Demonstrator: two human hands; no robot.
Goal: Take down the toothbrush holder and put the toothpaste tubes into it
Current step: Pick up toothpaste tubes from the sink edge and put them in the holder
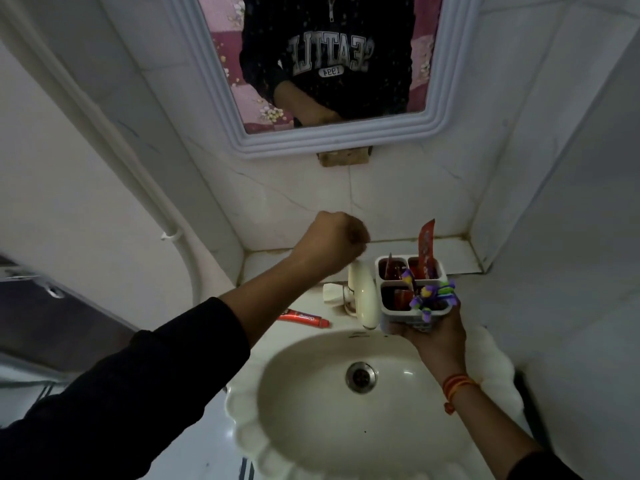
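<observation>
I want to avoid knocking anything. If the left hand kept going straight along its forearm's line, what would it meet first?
The closed left hand points up and away toward the white tiled back wall. Nothing appears between them, so probably the wall first, though depth is hard to judge.

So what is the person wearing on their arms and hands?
Both arms have dark sleeves. The left sleeve is pushed up, leaving the forearm bare. The right wrist has orange and red thread bands tied around it. The left hand and right hand are bare, with no gloves or visible rings.
</observation>
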